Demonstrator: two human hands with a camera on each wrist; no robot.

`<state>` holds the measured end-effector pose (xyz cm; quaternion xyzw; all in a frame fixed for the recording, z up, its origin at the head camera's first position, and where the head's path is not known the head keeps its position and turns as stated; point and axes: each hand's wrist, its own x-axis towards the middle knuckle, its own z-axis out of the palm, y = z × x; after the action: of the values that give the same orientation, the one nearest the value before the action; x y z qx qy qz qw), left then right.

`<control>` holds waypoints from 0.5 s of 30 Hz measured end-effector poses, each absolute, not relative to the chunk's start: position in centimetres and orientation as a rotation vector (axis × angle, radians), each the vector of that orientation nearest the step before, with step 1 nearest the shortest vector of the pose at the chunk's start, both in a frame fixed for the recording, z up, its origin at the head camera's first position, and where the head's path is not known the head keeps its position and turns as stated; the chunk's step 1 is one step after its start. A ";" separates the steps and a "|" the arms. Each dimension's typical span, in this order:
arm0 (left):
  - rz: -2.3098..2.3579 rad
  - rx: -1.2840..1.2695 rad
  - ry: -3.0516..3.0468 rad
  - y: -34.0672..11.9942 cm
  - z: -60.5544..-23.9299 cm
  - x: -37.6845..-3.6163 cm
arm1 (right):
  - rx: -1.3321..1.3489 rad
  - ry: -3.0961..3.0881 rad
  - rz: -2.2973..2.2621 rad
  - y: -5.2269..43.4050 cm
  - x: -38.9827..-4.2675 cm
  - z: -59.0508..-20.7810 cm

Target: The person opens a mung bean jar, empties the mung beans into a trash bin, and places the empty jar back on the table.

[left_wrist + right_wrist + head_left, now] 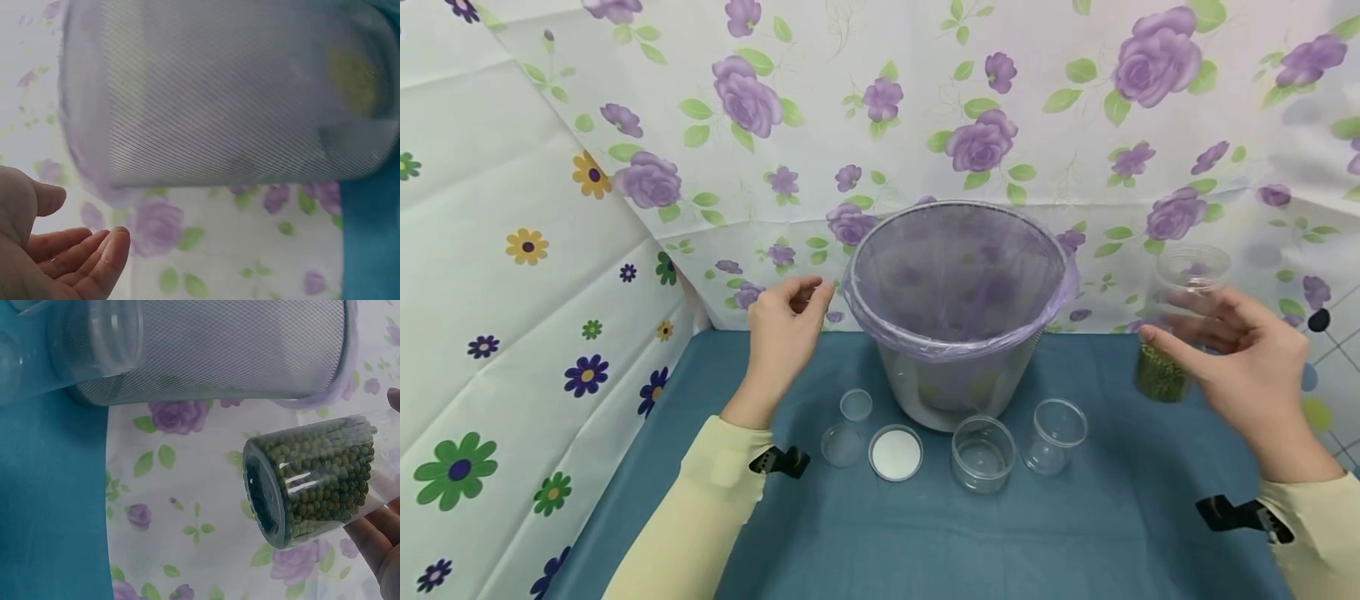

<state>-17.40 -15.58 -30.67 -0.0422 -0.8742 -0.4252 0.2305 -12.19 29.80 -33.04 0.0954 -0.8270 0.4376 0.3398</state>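
Note:
My right hand (1258, 362) grips a tall clear plastic jar (312, 481) around its upper part, off the table at the right. Green beans (1162, 371), like mung beans, fill its lower part. The jar leans slightly and its top appears uncovered. To the left of the bin, my left hand (784, 337) is raised with fingers loosely bent and nothing in them. Between the hands stands a mesh wastebasket (237, 125), lined with a translucent purple bag (880, 321) folded over its rim.
Before the wastebasket, a row sits on the blue tablecloth (880, 542): two clear lids (842, 446), a round white-filled dish or lid (896, 453), a wide clear jar (982, 467) and a taller clear jar (1051, 446). A floral curtain (820, 125) hangs behind.

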 end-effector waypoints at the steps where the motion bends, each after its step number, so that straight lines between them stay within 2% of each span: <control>1: -1.185 -0.117 -2.399 -15.4 -30.2 -17.4 | 0.237 -2.153 1.164 29.9 -12.3 -32.8; 8: -1.342 -0.148 -2.382 -13.4 -28.0 -17.7 | 0.135 -2.144 1.179 30.5 -13.1 -32.1; 15: -1.367 -0.101 -2.466 -12.6 -27.7 -17.9 | 0.074 -2.147 1.159 30.5 -13.3 -31.6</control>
<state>-17.93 -12.62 -27.65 -0.0353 -0.8628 -0.4784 0.1596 -13.33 30.51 -31.59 0.0284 -0.8261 0.4460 0.3432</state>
